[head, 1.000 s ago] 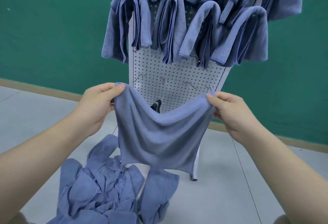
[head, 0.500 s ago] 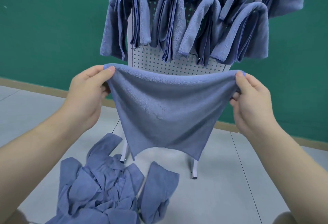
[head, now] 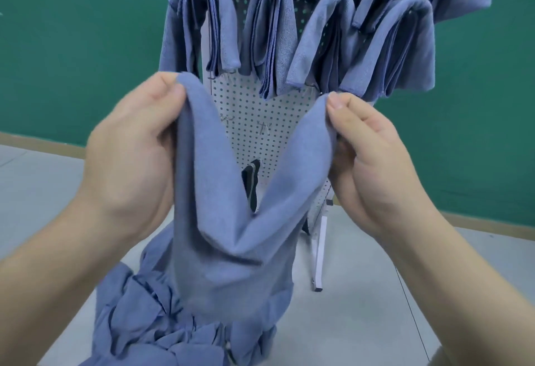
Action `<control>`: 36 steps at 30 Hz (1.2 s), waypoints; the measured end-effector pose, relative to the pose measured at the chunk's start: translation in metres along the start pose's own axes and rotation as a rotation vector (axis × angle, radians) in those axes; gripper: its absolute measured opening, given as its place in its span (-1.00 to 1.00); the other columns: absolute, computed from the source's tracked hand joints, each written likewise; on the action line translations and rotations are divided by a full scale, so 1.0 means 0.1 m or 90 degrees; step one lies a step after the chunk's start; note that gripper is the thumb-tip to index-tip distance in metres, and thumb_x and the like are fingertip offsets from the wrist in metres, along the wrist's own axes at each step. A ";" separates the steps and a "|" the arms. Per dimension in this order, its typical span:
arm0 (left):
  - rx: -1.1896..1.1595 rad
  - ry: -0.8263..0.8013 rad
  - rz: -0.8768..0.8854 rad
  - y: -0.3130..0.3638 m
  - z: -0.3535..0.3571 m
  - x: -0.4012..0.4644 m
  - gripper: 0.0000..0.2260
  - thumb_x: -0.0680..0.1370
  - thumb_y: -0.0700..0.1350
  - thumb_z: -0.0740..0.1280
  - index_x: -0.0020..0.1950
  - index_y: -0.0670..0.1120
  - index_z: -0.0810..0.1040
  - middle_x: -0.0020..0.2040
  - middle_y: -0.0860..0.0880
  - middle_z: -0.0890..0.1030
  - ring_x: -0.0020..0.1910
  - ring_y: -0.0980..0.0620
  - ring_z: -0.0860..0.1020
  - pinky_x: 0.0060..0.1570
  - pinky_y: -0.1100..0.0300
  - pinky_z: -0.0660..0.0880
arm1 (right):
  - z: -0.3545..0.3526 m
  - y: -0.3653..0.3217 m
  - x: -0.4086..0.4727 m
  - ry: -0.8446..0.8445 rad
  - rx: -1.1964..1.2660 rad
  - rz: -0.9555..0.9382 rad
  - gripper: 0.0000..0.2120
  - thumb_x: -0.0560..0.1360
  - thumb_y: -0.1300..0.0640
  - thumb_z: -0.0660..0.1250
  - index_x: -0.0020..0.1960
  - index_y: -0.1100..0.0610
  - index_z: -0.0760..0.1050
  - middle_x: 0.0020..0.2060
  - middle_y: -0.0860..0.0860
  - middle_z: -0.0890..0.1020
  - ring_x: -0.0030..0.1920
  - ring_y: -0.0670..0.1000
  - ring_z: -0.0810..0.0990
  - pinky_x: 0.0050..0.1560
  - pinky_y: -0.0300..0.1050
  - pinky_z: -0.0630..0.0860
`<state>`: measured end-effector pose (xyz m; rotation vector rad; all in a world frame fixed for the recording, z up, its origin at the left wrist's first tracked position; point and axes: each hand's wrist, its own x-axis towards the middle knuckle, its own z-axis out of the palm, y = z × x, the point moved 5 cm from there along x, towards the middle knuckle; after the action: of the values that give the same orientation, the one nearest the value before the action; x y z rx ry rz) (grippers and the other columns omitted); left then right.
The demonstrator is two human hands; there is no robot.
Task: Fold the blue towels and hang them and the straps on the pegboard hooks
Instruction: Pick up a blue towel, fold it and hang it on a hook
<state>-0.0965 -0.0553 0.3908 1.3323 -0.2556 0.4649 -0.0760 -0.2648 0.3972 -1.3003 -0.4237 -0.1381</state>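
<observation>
Head view: the left hand and right hand each pinched a top corner of one towel, held up before the pegboard; its middle sagged in a deep V. Judgement: bring the corners together squarely, edges matched, before draping over a free hook. Both palms faced inward, thumbs on top, forearms raised. The pile lay on the floor below.

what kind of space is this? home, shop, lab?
Likely a staged recording room, not a home: plain green wall, bare grey floor, and a freestanding white pegboard hung with folded blue towels.
</observation>
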 end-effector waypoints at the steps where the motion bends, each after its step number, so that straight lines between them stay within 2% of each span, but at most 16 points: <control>1: -0.006 -0.038 -0.007 -0.02 0.06 -0.04 -0.90 0.60 0.06 0.28 0.00 0.11 0.58 -0.06 0.11 0.62 0.00 0.11 0.59 0.09 0.03 0.53 | 0.08 -0.01 -0.02 -0.028 0.012 0.003 -0.76 0.63 0.14 0.25 -0.21 0.06 0.54 -0.34 -0.08 0.56 -0.30 -0.12 0.50 -0.20 -0.27 0.46; 3: 0.020 -0.100 -0.004 -0.01 0.20 -0.11 -0.85 0.56 0.05 0.27 -0.15 0.14 0.61 -0.17 0.14 0.61 -0.12 0.14 0.58 -0.02 0.11 0.49 | 0.23 -0.02 -0.07 -0.078 0.023 0.003 -0.75 0.60 0.14 0.24 -0.24 0.04 0.54 -0.37 -0.10 0.54 -0.34 -0.13 0.47 -0.25 -0.28 0.43; 5: 0.004 -0.109 -0.026 -0.02 0.31 -0.22 -0.80 0.53 0.03 0.27 -0.24 0.15 0.64 -0.21 0.10 0.60 -0.17 0.13 0.55 -0.06 0.10 0.45 | 0.36 -0.03 -0.13 -0.110 0.017 -0.012 -0.73 0.61 0.15 0.23 -0.25 0.04 0.51 -0.39 -0.11 0.50 -0.36 -0.14 0.42 -0.27 -0.29 0.39; 8: -0.056 -0.165 -0.054 -0.07 0.40 -0.30 -0.82 0.56 -0.02 0.26 -0.19 0.07 0.61 -0.17 -0.09 0.54 -0.15 -0.02 0.46 -0.12 0.12 0.43 | 0.46 0.00 -0.16 -0.115 -0.007 -0.028 -0.74 0.61 0.15 0.23 -0.26 0.05 0.47 -0.39 -0.08 0.42 -0.35 -0.12 0.34 -0.31 -0.27 0.34; 10: -0.059 -0.184 -0.053 -0.10 0.42 -0.32 -0.83 0.59 -0.05 0.23 -0.14 -0.01 0.56 -0.16 -0.14 0.50 -0.15 -0.03 0.42 -0.18 0.18 0.45 | 0.46 0.02 -0.16 -0.110 -0.013 -0.027 -0.73 0.61 0.15 0.23 -0.27 0.05 0.45 -0.40 -0.10 0.43 -0.37 -0.13 0.35 -0.34 -0.29 0.34; 13: -0.021 -0.187 -0.018 -0.15 0.42 -0.33 -0.85 0.62 -0.07 0.20 -0.06 -0.10 0.49 -0.19 -0.10 0.51 -0.19 0.01 0.45 -0.18 0.24 0.46 | 0.44 0.09 -0.13 -0.103 -0.034 -0.017 -0.74 0.62 0.14 0.22 -0.25 0.06 0.44 -0.39 -0.11 0.43 -0.36 -0.14 0.35 -0.32 -0.30 0.36; 16: -0.008 -0.156 -0.008 -0.17 0.40 -0.27 -0.89 0.61 -0.12 0.21 0.00 -0.10 0.50 -0.22 0.01 0.62 -0.21 0.13 0.56 -0.18 0.31 0.52 | 0.42 0.14 -0.08 -0.097 -0.041 0.000 -0.76 0.60 0.12 0.23 -0.25 0.06 0.47 -0.37 -0.07 0.46 -0.31 -0.10 0.38 -0.28 -0.25 0.37; 19: -0.028 -0.141 -0.005 -0.13 0.37 -0.18 -0.91 0.58 -0.14 0.26 -0.02 -0.06 0.55 -0.23 0.05 0.66 -0.24 0.16 0.59 -0.21 0.34 0.53 | 0.37 0.11 -0.03 -0.112 -0.034 0.014 -0.78 0.59 0.12 0.23 -0.20 0.14 0.50 -0.33 0.01 0.49 -0.27 -0.05 0.41 -0.24 -0.22 0.39; 26: -0.053 -0.163 0.002 -0.16 0.38 -0.18 -0.94 0.56 -0.18 0.31 -0.01 -0.08 0.56 -0.16 0.02 0.67 -0.14 0.12 0.62 -0.07 0.29 0.56 | 0.43 0.18 -0.05 -0.131 0.014 0.029 -0.77 0.59 0.11 0.23 -0.20 0.11 0.56 -0.28 0.03 0.55 -0.23 -0.03 0.49 -0.15 -0.18 0.46; 29: -0.056 -0.168 0.001 -0.20 0.36 -0.17 -0.94 0.57 -0.19 0.30 0.03 -0.08 0.51 -0.14 0.07 0.65 -0.12 0.16 0.60 -0.05 0.32 0.53 | 0.40 0.25 -0.01 -0.096 -0.039 0.020 -0.78 0.58 0.09 0.23 -0.13 0.21 0.53 -0.15 0.17 0.50 -0.11 0.09 0.46 0.02 0.01 0.41; 31: -0.049 -0.168 0.003 -0.22 0.35 -0.17 -0.88 0.57 -0.18 0.30 0.09 -0.07 0.49 -0.06 0.07 0.65 -0.05 0.17 0.61 0.02 0.33 0.51 | 0.41 0.27 -0.01 -0.088 -0.035 0.019 -0.77 0.57 0.10 0.24 -0.15 0.17 0.58 -0.06 0.22 0.47 -0.04 0.12 0.46 0.11 0.09 0.37; 34: -0.038 -0.198 -0.010 -0.25 0.35 -0.17 -0.80 0.57 -0.17 0.30 0.19 -0.10 0.51 0.13 0.04 0.68 0.13 0.13 0.63 0.15 0.29 0.51 | 0.41 0.28 -0.01 -0.090 0.022 0.053 -0.78 0.53 0.12 0.25 -0.12 0.17 0.65 0.05 0.30 0.50 0.06 0.12 0.51 0.18 0.06 0.40; 36: -0.039 -0.220 -0.028 -0.26 0.36 -0.17 -0.83 0.56 -0.18 0.31 0.16 -0.12 0.51 0.10 0.04 0.70 0.10 0.13 0.64 0.14 0.28 0.53 | 0.40 0.29 -0.01 -0.101 0.027 0.069 -0.72 0.53 0.11 0.23 0.01 0.29 0.61 0.11 0.25 0.52 0.10 0.12 0.53 0.19 0.02 0.42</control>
<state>-0.0968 -0.0976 0.3692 1.3511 -0.5209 0.1848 -0.0761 -0.2186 0.3785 -1.2946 -0.4875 0.0662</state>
